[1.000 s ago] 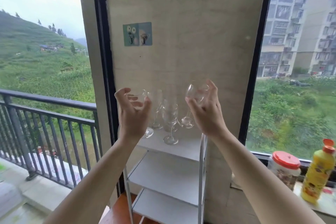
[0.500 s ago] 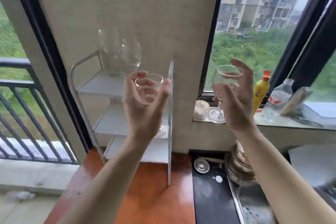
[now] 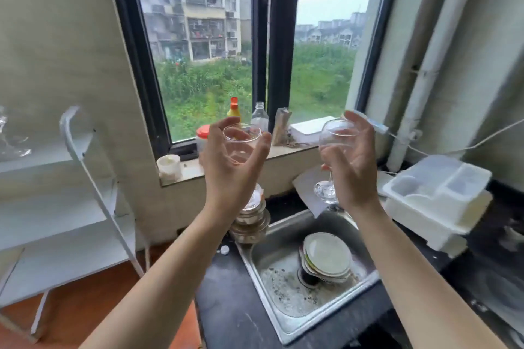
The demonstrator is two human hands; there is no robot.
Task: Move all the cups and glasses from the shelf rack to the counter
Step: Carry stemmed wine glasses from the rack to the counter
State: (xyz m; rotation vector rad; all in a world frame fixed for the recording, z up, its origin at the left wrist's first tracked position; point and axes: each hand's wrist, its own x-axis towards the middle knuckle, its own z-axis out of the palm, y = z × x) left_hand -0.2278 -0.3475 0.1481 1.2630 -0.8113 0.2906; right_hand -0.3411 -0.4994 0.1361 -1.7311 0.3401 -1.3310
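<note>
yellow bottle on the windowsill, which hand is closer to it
Left. The left hand, holding a wine glass, is just in front of and below the yellow bottle. The right hand, holding another glass, is well off to the bottle's right, above the sink.

Two wine glasses: one [image 3: 241, 141] between left fingers; one [image 3: 334, 150] between right fingers; two bottles [image 3: 234, 109] beyond.

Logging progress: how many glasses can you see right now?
2 clearly: one glass in the left hand and one stemmed glass in the right hand, both held above the sink. Blurred glassware on the rack at far left can't be counted.
</note>
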